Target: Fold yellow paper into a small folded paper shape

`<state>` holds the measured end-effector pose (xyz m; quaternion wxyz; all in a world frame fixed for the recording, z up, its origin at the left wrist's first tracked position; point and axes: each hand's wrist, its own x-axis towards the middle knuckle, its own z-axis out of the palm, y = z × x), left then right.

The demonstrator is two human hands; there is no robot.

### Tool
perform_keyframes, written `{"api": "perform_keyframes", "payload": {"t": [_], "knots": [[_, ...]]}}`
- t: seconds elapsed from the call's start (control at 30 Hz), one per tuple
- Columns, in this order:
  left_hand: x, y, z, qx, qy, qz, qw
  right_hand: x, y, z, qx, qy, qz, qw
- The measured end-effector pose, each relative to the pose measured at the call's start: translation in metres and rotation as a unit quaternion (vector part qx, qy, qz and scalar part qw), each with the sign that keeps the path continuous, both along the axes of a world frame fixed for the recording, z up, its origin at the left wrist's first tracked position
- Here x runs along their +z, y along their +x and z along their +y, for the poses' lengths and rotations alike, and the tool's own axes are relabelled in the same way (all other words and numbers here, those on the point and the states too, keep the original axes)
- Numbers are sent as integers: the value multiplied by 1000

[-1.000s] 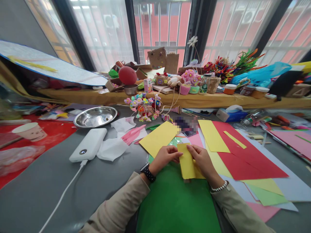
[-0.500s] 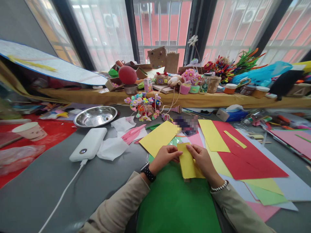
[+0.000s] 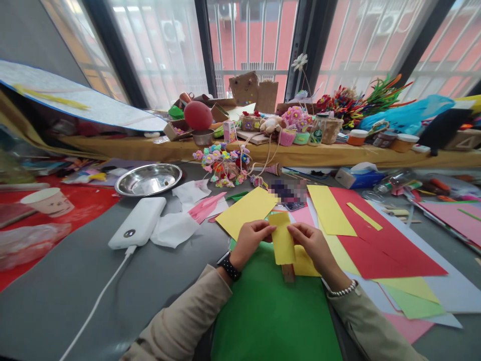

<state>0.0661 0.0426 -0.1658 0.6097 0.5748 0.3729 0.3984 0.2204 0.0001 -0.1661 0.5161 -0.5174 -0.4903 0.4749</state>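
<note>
Between my two hands is a small upright strip of yellow paper (image 3: 283,245). My left hand (image 3: 251,240) pinches its left edge with thumb and fingertips. On the other side, the thumb and fingers of my right hand (image 3: 313,245) grip the right edge. Just below the strip's lower end, a small brown wooden piece (image 3: 288,273) shows; its upper part is hidden. Another yellow paper piece (image 3: 305,261) lies behind, beside my right hand. Underneath everything is a green sheet (image 3: 276,316).
A larger yellow sheet (image 3: 246,213) lies beyond my left hand. Red paper (image 3: 391,250) and other coloured sheets spread to the right. On the left are a white power bank (image 3: 139,223) with a cable, a steel dish (image 3: 124,186) and white tissue (image 3: 175,230).
The yellow strip has moved up and slightly left in my hands, and now stands separate from the yellow piece behind it. More of the brown wooden piece shows.
</note>
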Motion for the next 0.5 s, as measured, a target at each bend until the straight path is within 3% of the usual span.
{"api": "perform_keyframes", "payload": {"t": [0.13,0.5], "knots": [[0,-2,1,35,-9,-19,999,-1,1,1,25,-14,-15,999],[1,-1,0,32,-13,-19,999,-7,1,3,15,-44,7,999]]}}
